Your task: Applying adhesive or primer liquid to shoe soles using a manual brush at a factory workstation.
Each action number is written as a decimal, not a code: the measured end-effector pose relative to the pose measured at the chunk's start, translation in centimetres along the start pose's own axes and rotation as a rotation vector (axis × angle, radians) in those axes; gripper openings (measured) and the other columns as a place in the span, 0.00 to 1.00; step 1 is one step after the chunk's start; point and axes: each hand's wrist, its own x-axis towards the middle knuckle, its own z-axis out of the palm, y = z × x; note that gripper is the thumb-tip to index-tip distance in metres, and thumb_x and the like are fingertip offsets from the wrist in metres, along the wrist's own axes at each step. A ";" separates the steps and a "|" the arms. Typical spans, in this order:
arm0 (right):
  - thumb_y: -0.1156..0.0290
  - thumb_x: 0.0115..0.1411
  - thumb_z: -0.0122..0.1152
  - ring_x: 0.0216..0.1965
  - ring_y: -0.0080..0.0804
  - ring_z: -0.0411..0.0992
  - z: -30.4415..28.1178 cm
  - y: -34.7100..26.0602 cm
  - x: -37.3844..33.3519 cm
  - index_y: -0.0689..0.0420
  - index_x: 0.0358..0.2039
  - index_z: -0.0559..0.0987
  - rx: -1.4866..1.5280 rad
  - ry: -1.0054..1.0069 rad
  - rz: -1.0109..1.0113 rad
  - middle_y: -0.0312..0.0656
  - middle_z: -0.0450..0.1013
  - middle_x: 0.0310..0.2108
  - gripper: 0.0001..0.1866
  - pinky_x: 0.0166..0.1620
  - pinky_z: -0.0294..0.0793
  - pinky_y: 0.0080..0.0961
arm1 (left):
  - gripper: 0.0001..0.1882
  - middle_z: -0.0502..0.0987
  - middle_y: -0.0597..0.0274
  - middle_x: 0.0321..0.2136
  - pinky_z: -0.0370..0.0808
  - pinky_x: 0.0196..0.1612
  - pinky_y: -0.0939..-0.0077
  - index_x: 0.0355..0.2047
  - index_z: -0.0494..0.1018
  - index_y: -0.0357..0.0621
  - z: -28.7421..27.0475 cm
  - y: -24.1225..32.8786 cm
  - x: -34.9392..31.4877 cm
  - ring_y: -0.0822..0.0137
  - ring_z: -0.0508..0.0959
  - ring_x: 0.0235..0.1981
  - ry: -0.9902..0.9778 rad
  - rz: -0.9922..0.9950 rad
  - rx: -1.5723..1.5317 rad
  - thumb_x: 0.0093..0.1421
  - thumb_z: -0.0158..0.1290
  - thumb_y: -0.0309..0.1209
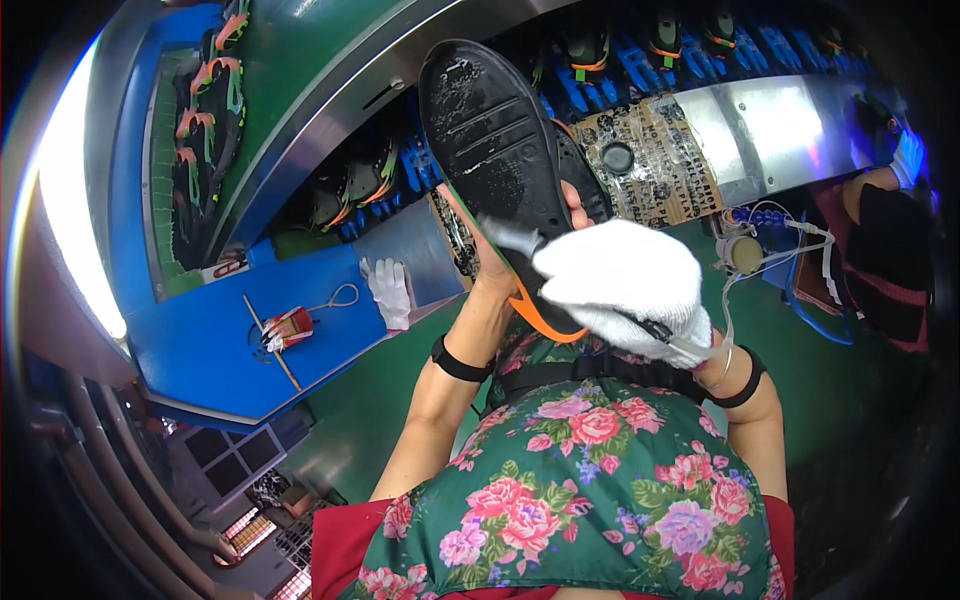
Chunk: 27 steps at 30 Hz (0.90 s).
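Shoe factory, shoes (587,48) in rows, blue holders (632,68), long metal ledge (755,125)

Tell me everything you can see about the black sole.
The sole is long and black, rubbery-looking, with cross grooves, whitish specks near its far end and an orange rim at the near end. It's tilted in the bare left hand. The gloved right hand covers part; a blurred pale tool overlaps it, contact unclear.
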 end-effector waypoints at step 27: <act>0.79 0.49 0.73 0.44 0.41 0.83 0.0 -1.7 -0.6 0.53 0.40 0.88 0.019 -0.012 0.005 0.43 0.84 0.42 0.15 0.45 0.81 0.33 | 0.64 0.79 0.46 0.40 0.82 0.52 0.50 0.52 0.69 0.34 1.1 3.2 2.2 0.45 0.79 0.51 -0.011 0.213 0.096 0.40 0.48 0.87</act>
